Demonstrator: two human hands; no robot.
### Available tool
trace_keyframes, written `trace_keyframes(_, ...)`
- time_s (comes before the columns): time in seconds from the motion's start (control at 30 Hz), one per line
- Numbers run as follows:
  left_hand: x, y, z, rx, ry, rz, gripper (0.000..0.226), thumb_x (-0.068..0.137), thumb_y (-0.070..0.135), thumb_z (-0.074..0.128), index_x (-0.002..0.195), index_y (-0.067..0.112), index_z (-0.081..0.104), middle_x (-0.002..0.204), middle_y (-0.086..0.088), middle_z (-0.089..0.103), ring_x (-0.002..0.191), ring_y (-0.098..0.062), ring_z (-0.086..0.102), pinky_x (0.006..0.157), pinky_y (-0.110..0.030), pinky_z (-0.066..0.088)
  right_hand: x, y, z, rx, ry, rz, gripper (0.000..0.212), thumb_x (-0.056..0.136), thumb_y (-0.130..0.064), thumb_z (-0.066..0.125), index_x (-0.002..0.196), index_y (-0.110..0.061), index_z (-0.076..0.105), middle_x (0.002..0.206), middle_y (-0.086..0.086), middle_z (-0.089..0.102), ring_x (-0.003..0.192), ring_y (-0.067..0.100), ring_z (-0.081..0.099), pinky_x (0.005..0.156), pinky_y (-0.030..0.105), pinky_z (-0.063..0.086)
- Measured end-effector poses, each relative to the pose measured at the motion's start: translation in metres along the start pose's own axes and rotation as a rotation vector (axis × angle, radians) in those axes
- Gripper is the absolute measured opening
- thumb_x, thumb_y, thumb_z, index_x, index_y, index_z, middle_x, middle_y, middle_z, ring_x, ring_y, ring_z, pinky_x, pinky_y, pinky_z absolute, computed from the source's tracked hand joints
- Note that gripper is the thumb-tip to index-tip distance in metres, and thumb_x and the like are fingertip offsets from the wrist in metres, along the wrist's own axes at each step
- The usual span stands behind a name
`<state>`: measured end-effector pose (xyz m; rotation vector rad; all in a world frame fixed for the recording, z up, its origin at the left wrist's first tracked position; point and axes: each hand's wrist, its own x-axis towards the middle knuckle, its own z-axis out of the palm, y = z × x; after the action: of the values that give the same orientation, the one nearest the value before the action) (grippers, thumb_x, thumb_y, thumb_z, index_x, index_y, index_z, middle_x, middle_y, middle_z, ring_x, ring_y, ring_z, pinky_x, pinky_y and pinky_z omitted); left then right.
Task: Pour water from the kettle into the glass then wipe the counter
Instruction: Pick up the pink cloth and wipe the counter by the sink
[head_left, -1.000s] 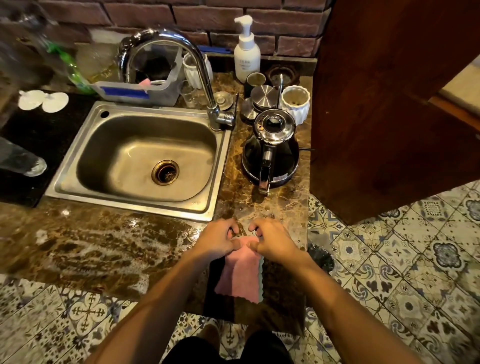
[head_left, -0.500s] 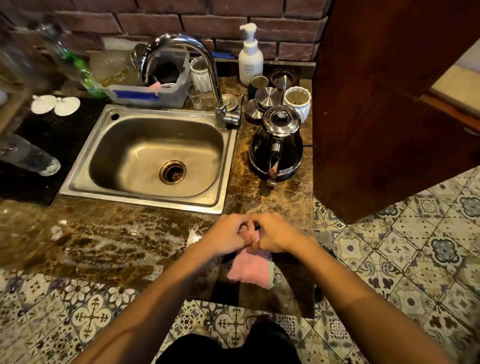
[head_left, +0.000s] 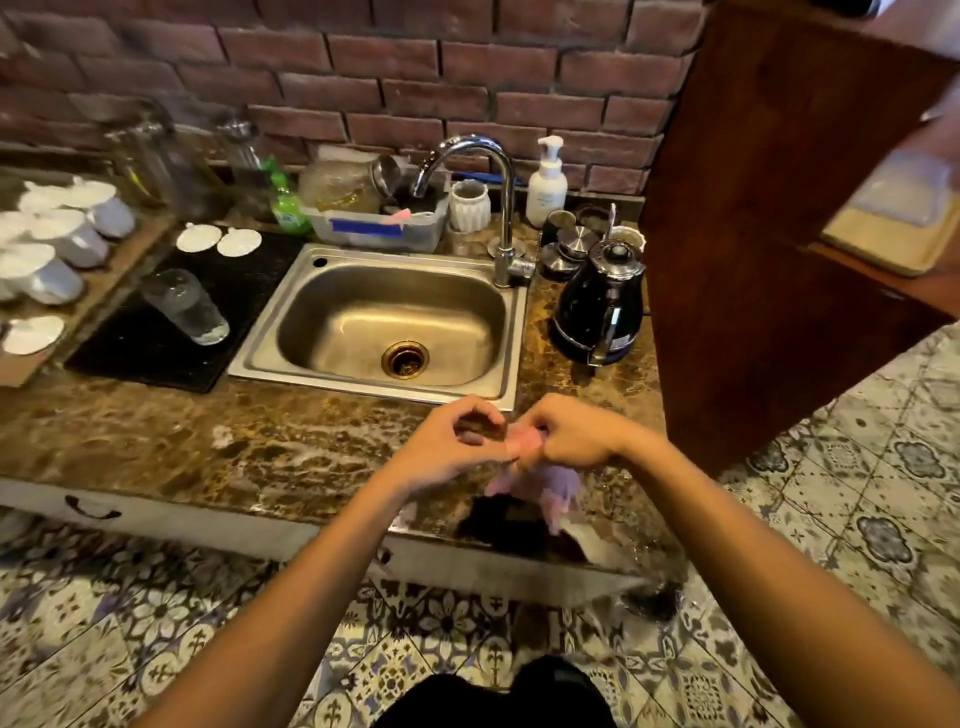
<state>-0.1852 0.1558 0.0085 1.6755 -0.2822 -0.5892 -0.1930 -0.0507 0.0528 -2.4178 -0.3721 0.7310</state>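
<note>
The right hand grips the bunched pink cloth, which hangs down toward the wet brown marble tabletop. The left hand, fingers half-curled, pinches its edge.

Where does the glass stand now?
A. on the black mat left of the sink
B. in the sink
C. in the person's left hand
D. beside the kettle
A: the glass stands on the black mat, left of the sink.
</note>
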Motion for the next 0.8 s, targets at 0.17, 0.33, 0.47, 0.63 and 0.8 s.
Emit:
trace_keyframes(0.17, -0.063, 0.004, -0.04, -0.093, -0.13, 0.02, 0.035, 0.076, 0.021, 0.089, 0.109, 0.029, 0.078, 0.111, -0.003, 0.079, 0.108, -0.021, 0.071, 0.096, -0.034, 0.057, -0.025, -0.068, 0.01, 0.201, 0.023, -0.122, 0.012, 0.087, -0.013, 0.079, 0.096, -0.02, 0.077, 0.088, -0.001, 0.074, 0.079, 0.004, 0.061, 0.076, 0.018, 0.049)
trace_keyframes(0.33, -0.118, -0.001, -0.069, 0.008, -0.18, 0.033, 0.023, 0.088, 0.011, 0.078, 0.111, 0.012, 0.078, 0.107, -0.008, 0.077, 0.101, -0.018, 0.072, 0.09, -0.031, 0.057, -0.037, -0.099, 0.041, 0.377, 0.126, -0.134, 0.012, 0.092, -0.019, 0.074, 0.103, -0.016, 0.076, 0.102, 0.003, 0.076, 0.1, 0.018, 0.071, 0.095, 0.033, 0.055)
trace_keyframes(0.47, -0.151, -0.015, -0.086, -0.053, -0.062, -0.038, 0.017, 0.09, 0.014, 0.077, 0.107, 0.013, 0.08, 0.1, -0.006, 0.08, 0.095, -0.024, 0.075, 0.091, -0.045, 0.059, -0.04, -0.1, 0.07, 0.558, 0.12, -0.085, 0.014, 0.092, -0.013, 0.073, 0.104, -0.019, 0.077, 0.105, 0.005, 0.078, 0.106, 0.023, 0.071, 0.104, 0.048, 0.052)
trace_keyframes(0.63, -0.172, -0.018, -0.101, -0.083, 0.031, -0.042, 0.021, 0.094, 0.017, 0.071, 0.111, 0.006, 0.079, 0.109, -0.016, 0.078, 0.097, -0.022, 0.074, 0.087, -0.041, 0.059, -0.041, -0.102, 0.096, 0.852, 0.011, -0.034, 0.032, 0.087, -0.011, 0.072, 0.118, -0.005, 0.073, 0.106, 0.008, 0.078, 0.098, 0.021, 0.073, 0.084, 0.032, 0.059)
trace_keyframes(0.8, -0.166, -0.014, -0.104, -0.259, -0.002, -0.103, 0.019, 0.095, 0.019, 0.066, 0.107, 0.024, 0.08, 0.099, 0.001, 0.08, 0.093, -0.015, 0.072, 0.074, -0.03, 0.056, -0.024, -0.09, 0.121, 1.279, -0.163, -0.132, 0.063, 0.072, -0.022, 0.092, 0.127, -0.002, 0.069, 0.112, 0.014, 0.073, 0.097, 0.03, 0.068, 0.086, 0.044, 0.055)
